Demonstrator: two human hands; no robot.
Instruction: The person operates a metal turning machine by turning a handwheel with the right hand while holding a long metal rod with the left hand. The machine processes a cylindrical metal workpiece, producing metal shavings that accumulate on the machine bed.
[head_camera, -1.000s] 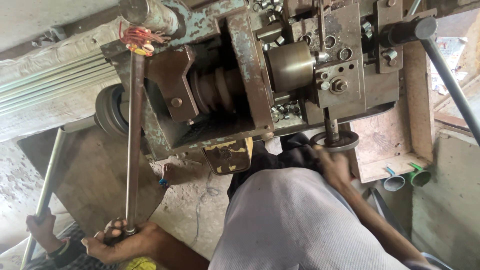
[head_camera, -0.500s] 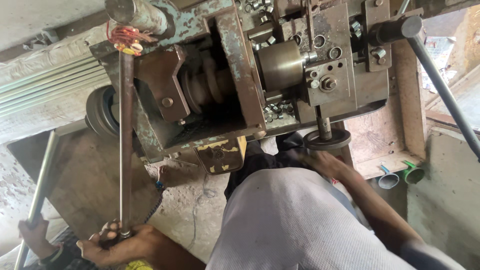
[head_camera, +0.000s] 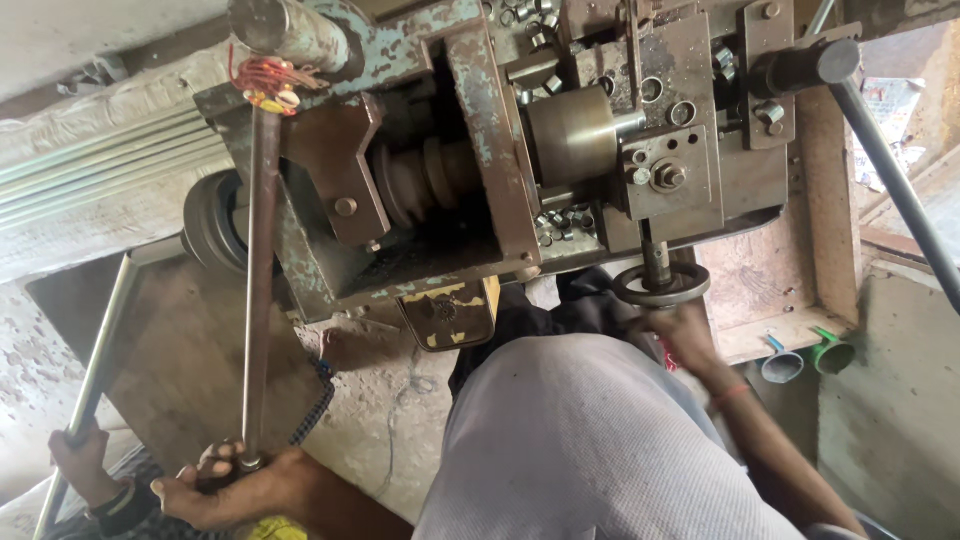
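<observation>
My left hand (head_camera: 225, 487) is closed around the lower end of a long rusty lever rod (head_camera: 257, 290), which rises to a worn green-and-brown metal machine (head_camera: 480, 150). Red wire is wound around the rod's top. My right hand (head_camera: 688, 335) grips the underside of a small dark handwheel (head_camera: 660, 285) on a vertical shaft below the machine's right block. My grey-clothed torso (head_camera: 590, 440) fills the lower middle and hides the floor beneath it.
Another person's hand (head_camera: 82, 462) holds a pale metal bar (head_camera: 100, 360) at far left. A black bar (head_camera: 890, 170) slants down the right side. Two small cups, grey (head_camera: 780, 365) and green (head_camera: 832, 353), lie by a wooden ledge. Small metal rings sit on the machine.
The view sways slightly left, then back. Both hands keep their hold on the lever rod and the handwheel.
</observation>
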